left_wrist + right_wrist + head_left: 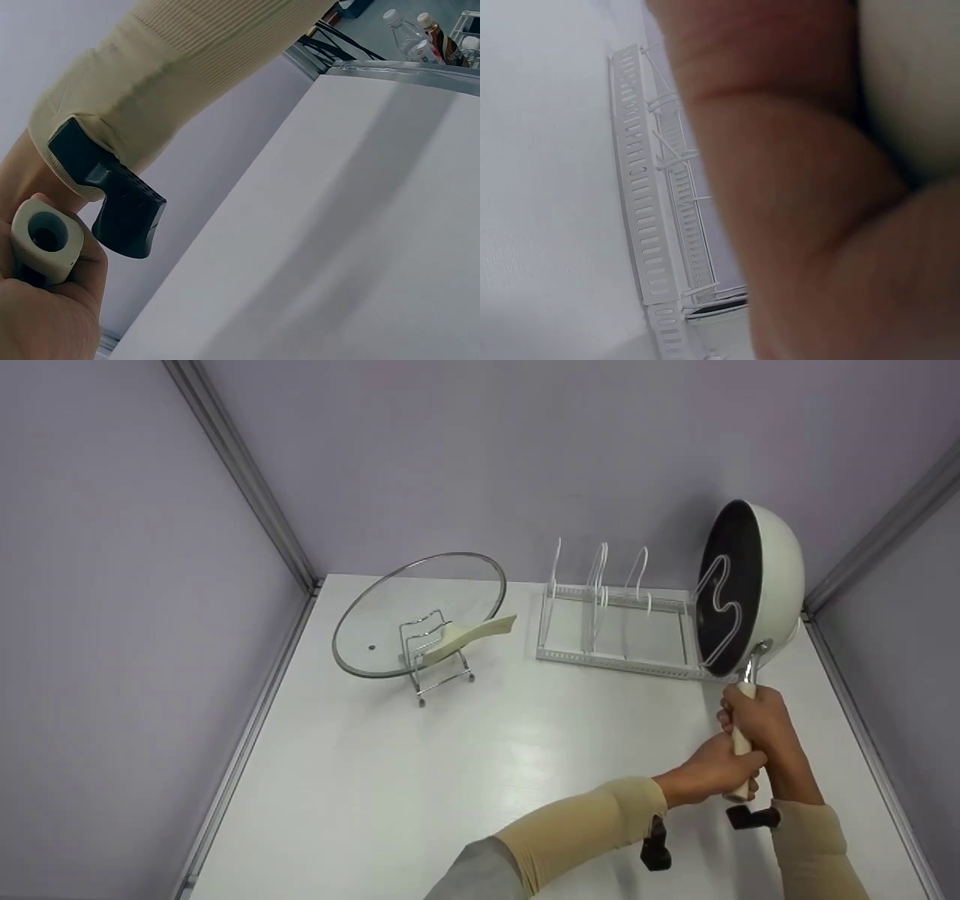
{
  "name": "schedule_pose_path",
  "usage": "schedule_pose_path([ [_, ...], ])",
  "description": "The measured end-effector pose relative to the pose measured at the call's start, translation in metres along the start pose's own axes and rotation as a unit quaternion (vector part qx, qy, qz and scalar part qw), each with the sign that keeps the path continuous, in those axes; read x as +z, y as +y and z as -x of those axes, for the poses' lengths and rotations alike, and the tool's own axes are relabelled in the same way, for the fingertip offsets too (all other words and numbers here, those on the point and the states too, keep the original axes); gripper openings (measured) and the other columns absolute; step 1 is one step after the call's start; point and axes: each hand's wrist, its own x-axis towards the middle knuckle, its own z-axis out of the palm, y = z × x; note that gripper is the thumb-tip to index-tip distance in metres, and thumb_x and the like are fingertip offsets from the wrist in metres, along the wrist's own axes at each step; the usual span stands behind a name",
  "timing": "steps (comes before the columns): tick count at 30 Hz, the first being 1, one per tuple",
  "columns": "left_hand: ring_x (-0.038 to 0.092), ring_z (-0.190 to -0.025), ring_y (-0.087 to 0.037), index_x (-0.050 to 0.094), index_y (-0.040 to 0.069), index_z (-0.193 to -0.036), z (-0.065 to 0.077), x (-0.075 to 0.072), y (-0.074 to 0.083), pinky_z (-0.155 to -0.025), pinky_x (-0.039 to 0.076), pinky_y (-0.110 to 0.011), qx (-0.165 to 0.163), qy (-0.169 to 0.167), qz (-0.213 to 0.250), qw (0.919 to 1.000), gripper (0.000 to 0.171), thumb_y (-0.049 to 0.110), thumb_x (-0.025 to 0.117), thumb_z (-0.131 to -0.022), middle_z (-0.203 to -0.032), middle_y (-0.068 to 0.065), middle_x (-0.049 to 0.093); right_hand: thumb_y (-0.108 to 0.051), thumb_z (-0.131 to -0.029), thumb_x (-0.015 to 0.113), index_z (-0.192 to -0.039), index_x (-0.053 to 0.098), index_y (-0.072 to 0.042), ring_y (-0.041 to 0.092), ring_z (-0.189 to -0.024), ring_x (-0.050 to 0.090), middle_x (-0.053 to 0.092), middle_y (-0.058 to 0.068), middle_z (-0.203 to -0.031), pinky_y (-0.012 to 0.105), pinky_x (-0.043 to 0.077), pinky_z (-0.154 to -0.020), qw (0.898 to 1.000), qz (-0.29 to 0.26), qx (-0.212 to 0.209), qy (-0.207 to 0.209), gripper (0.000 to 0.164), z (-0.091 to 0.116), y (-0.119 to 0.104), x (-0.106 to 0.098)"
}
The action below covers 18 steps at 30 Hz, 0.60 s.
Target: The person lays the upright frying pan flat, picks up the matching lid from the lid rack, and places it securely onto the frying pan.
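Note:
A frying pan (780, 562), pale outside and dark inside, stands on edge at the right end of a white wire rack (630, 664), its inside facing left. One wire divider (720, 585) shows against the dark inside. Both hands grip its cream handle (742, 742). My right hand (761, 720) holds it nearer the pan, and my left hand (712, 769) is wrapped round the lower end. In the left wrist view the hollow handle end (66, 259) pokes out of the left hand. The right hand (780, 187) fills much of the right wrist view.
To the left, a small chrome stand (442, 684) holds a large glass lid (420, 585) and a cream spatula-like piece (472, 636). More white dividers (600, 562) rise from the rack. Walls enclose the white table (360, 780). Bottles (409, 37) appear beyond its edge.

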Motion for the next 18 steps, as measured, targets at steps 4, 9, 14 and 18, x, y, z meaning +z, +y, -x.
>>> schedule_pose_path([
  [4, 0.053, -0.052, -0.007, 0.055, 0.012, -0.084, 0.0003, -0.001, 0.0006, -0.049, 0.048, -0.019, 0.003, 0.0, 0.001, 1.0, 0.019, 0.011, 0.054, -0.104, -0.066, 0.004, 0.053, -0.017, -0.106, 0.041, -0.095, 0.056, 0.002, 0.007, -0.058, 0.059, 0.06, -0.004, -0.066, 0.026, 0.055, -0.056, 1.0, 0.006, -0.002, 0.001, 0.028, -0.0002, -0.0006, 0.0005],
  [9, 0.052, -0.051, -0.007, 0.054, 0.013, -0.083, 0.0008, -0.0008, 0.0015, -0.049, 0.047, -0.019, 0.004, 0.003, 0.003, 1.0, 0.02, 0.011, 0.054, -0.103, -0.065, 0.004, 0.053, -0.018, -0.105, 0.041, -0.094, 0.057, 0.001, 0.007, -0.058, 0.059, 0.06, -0.005, -0.065, 0.026, 0.054, -0.056, 1.0, 0.004, -0.001, 0.002, 0.027, -0.0007, -0.0004, 0.0004],
  [14, 0.053, -0.051, -0.006, 0.054, 0.014, -0.084, 0.0014, -0.0007, 0.0017, -0.048, 0.047, -0.019, 0.004, 0.008, -0.004, 0.9999, 0.019, 0.012, 0.055, -0.103, -0.066, 0.004, 0.054, -0.018, -0.105, 0.042, -0.092, 0.057, 0.0, 0.007, -0.057, 0.059, 0.06, -0.005, -0.064, 0.027, 0.055, -0.056, 1.0, 0.012, -0.007, 0.006, 0.027, -0.0006, -0.0004, 0.0006],
  [18, 0.053, -0.051, -0.006, 0.054, 0.013, -0.084, 0.0023, -0.0017, 0.0026, -0.048, 0.048, -0.019, 0.009, 0.005, -0.003, 0.9999, 0.019, 0.012, 0.054, -0.103, -0.066, 0.004, 0.054, -0.018, -0.106, 0.042, -0.094, 0.056, 0.001, 0.006, -0.058, 0.06, 0.06, -0.005, -0.065, 0.026, 0.055, -0.056, 1.0, 0.012, -0.011, 0.005, 0.026, -0.0002, -0.0028, 0.0008],
])
